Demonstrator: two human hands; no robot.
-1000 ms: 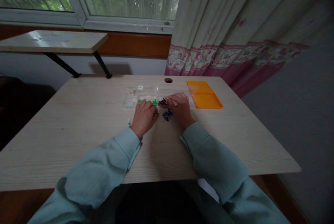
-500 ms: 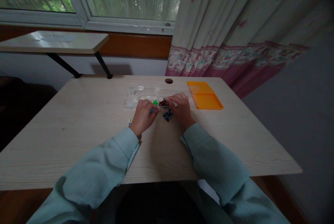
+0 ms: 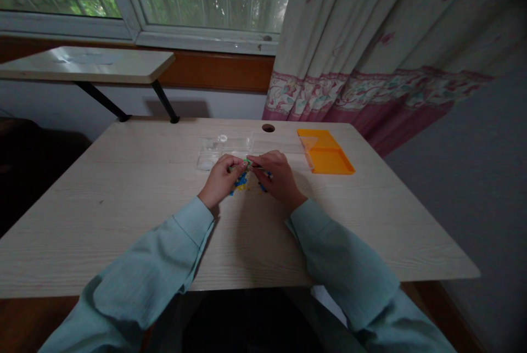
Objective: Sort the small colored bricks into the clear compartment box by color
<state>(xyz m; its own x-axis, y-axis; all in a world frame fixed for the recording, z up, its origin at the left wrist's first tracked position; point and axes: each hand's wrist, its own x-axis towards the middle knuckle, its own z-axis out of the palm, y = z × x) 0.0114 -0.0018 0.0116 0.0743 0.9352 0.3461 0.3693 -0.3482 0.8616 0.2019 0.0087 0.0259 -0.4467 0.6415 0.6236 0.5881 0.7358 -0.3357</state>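
Note:
My left hand and my right hand meet fingertip to fingertip over the near side of a clear plastic compartment box. Between the fingertips shows a small green piece, pinched by my left hand. The fingers of my right hand are closed against it, and whatever they grip is too small to make out. Just below the fingers lie small blue pieces and some yellow pieces. More dark blue pieces lie under my right hand, partly hidden by it.
To the right, an orange tray lies on the wooden table, with a clear plastic part overlapping its left edge. A round cable hole is near the back edge. At the back left a raised shelf stands on black legs.
My hands have come together and now meet at the green piece. Blue and yellow pieces show below my left fingers; the dark brown pieces in the box are now covered by my right hand.

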